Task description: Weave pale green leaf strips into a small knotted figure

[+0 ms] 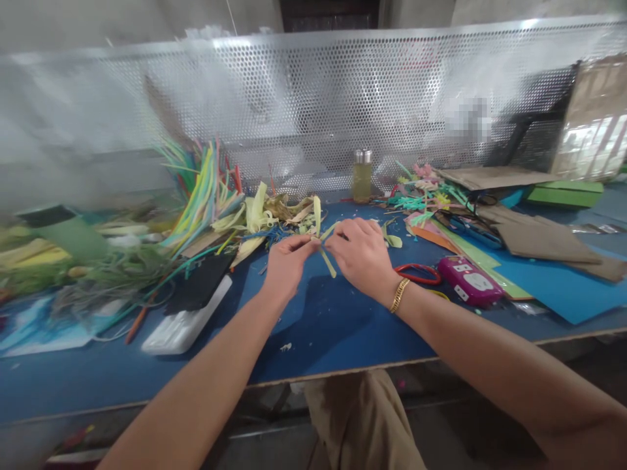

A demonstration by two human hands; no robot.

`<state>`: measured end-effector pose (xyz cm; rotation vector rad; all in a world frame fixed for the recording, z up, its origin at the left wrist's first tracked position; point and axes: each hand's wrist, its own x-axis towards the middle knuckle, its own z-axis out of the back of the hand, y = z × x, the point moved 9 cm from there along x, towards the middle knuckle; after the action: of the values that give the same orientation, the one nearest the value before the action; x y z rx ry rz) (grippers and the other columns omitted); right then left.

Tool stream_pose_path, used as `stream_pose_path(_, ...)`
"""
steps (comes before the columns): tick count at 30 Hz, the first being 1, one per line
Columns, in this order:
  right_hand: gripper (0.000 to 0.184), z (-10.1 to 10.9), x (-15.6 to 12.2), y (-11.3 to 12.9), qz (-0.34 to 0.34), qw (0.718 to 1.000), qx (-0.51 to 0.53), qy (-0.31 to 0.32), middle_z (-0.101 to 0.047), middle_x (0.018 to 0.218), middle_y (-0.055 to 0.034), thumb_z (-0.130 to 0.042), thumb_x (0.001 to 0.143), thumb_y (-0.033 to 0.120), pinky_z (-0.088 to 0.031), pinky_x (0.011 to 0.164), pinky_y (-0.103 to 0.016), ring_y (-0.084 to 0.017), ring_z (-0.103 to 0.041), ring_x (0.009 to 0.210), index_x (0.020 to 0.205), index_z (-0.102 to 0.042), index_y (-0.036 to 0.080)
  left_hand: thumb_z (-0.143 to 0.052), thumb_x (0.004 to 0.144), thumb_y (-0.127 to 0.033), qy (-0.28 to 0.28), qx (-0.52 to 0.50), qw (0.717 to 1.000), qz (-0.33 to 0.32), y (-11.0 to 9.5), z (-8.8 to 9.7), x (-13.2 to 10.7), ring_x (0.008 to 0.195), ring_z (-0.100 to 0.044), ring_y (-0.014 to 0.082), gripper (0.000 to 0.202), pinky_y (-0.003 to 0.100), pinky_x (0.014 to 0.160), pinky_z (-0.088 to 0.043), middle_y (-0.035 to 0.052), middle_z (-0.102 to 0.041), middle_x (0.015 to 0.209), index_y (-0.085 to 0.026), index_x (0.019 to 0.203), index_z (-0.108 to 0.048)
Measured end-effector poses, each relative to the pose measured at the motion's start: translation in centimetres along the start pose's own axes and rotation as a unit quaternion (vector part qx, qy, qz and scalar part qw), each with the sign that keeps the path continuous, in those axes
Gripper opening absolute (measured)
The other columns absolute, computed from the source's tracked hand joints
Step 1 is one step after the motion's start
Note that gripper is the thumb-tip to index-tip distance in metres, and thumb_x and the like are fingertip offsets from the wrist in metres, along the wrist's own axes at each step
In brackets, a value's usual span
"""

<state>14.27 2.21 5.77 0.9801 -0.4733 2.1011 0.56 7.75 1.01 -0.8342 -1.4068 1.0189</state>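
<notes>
My left hand [290, 260] and my right hand [360, 251] meet over the middle of the blue table, fingertips almost touching. Between them are narrow pale green strips, which look like corn husk [328, 264]; one end stands up and another hangs down toward the table. The left thumb and fingers pinch the strips where they cross. Curled right fingers close on the strip's other side, though their tips are partly hidden. Just beyond my hands lies a heap of loose husks [257, 212]. A small husk piece [392, 236] rests right of my right hand.
Left are colored strips [203, 189], a black phone-like slab [200, 284] on a white box [186, 320], and tangled fibers [122, 274]. Right are a purple device [469, 282], red-handled scissors or a ring [417, 273], and cardboard [543, 238]. A bottle [362, 177] stands before the perforated panel [313, 98].
</notes>
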Motion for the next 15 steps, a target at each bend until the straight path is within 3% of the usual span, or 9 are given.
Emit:
stream_pose_path(3,0.022,0.7,0.1,0.8,0.051,0.998,-0.024,-0.006,-0.067,0.107,-0.0047,-0.043,0.098,0.02,-0.027,0.093,-0.042,-0.022,-0.052,0.102,0.091,-0.064,0.023,-0.074,0.069,-0.038,0.057,0.039,0.998,0.002,-0.2,-0.6,0.1,0.069,-0.057,0.0164,0.021,0.03,0.069,-0.044,0.001,-0.067,0.068,-0.018,0.072,-0.076)
stream_pose_path(9,0.023,-0.1,0.2,0.1,0.021,0.999,0.004,0.029,-0.067,0.086,-0.0038,-0.042,0.096,0.017,-0.024,0.096,-0.041,-0.019,-0.053,0.086,0.085,-0.061,0.022,-0.07,0.073,-0.041,0.133,0.141,0.981,-0.007,-1.0,-1.0,-0.1,0.071,-0.061,0.0193,0.025,0.031,0.069,-0.045,0.0024,-0.071,0.073,-0.018,0.08,-0.077)
stream_pose_path(12,0.02,-0.6,0.1,-0.4,-0.007,0.999,0.035,0.038,-0.065,0.078,-0.0029,-0.046,0.095,0.019,-0.025,0.094,-0.04,-0.018,-0.053,0.079,0.082,-0.062,0.021,-0.068,0.076,-0.036,0.148,0.192,0.968,-0.055,-2.0,-1.1,-0.1,0.078,-0.064,0.021,0.019,0.032,0.073,-0.047,0.003,-0.074,0.08,-0.02,0.082,-0.077)
stream_pose_path(15,0.015,-1.3,0.0,-1.7,-0.076,0.988,0.122,0.049,-0.064,0.07,0.0007,-0.052,0.092,0.021,-0.03,0.089,-0.037,-0.014,-0.053,0.069,0.08,-0.061,0.02,-0.067,0.078,-0.033,0.141,0.255,0.947,-0.137,-3.0,-1.2,0.0,0.082,-0.064,0.0217,0.016,0.034,0.078,-0.047,0.0039,-0.074,0.085,-0.023,0.084,-0.077)
